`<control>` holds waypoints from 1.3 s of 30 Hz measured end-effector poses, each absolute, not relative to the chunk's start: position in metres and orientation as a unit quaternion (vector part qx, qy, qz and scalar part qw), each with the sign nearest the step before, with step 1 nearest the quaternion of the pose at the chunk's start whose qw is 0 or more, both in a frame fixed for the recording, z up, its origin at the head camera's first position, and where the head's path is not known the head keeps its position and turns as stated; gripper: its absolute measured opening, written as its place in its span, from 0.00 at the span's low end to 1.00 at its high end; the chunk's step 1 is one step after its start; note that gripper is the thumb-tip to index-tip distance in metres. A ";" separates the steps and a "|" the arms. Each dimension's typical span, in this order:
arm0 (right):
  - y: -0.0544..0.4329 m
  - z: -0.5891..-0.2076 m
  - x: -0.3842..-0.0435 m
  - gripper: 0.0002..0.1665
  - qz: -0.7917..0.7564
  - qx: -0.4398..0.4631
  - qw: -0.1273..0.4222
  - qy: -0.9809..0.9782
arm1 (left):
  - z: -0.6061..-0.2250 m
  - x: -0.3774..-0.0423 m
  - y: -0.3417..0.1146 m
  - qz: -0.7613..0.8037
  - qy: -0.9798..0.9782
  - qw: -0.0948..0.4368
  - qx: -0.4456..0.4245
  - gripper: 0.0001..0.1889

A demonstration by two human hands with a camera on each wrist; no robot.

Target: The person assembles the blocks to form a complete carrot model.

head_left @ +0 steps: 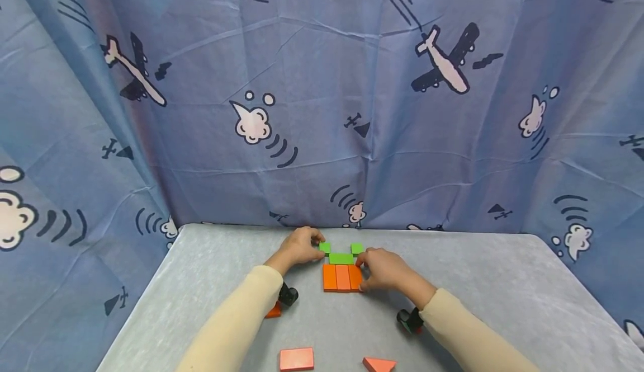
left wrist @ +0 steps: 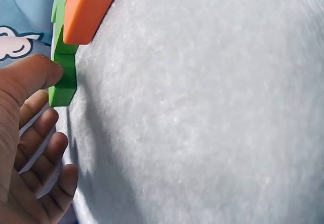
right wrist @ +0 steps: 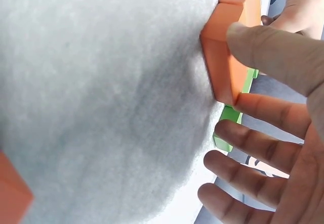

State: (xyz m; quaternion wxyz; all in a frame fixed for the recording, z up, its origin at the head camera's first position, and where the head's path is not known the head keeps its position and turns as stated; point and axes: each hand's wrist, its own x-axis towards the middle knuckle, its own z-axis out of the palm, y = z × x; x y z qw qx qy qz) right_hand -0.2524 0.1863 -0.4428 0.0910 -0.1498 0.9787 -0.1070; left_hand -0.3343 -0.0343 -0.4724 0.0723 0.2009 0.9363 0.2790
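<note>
In the head view, I'm watching both hands working over one cluster on the grey bench (head_left: 176, 288). The left hand (head_left: 300, 246) is pinching the left green cube (head_left: 325, 247) between thumb and index finger, coming at it from the left side. That cube is sitting at the far left corner of the green bar (head_left: 341, 258), with the right green cube (head_left: 356, 248) matching it at the other end. The right hand (head_left: 384, 269) is reaching in from the right and gripping the right orange block (head_left: 355, 278), the outermost of three standing side by side. Its long axis is running away from the person, crosswise to the green bar's, and the right hand is lying much nearer to it than the left. Closer in, a pink-red block (head_left: 296, 359) and a triangle (head_left: 379, 364) are lying well apart from the cluster.

In the left wrist view, I'm seeing the thumb pressing the cube's face, the other fingers curling loosely; the index tip is hiding behind.

In the right wrist view, the thumb and index finger are spanning the orange block's long side, one at each end, while the remaining fingers are holding nothing.
</note>
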 end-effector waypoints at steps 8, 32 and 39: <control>0.187 -0.444 -0.253 0.26 -0.104 -0.154 0.087 0.979 | -0.462 -0.327 -0.046 0.280 0.936 0.073 0.203 0.17; 0.186 -0.442 -0.255 0.26 -0.102 -0.153 0.094 0.978 | -0.460 -0.252 -0.129 0.303 0.919 0.049 0.247 0.14; 0.187 -0.442 -0.254 0.26 -0.108 -0.154 0.093 0.978 | -0.467 -0.227 -0.144 0.299 0.923 0.057 0.234 0.12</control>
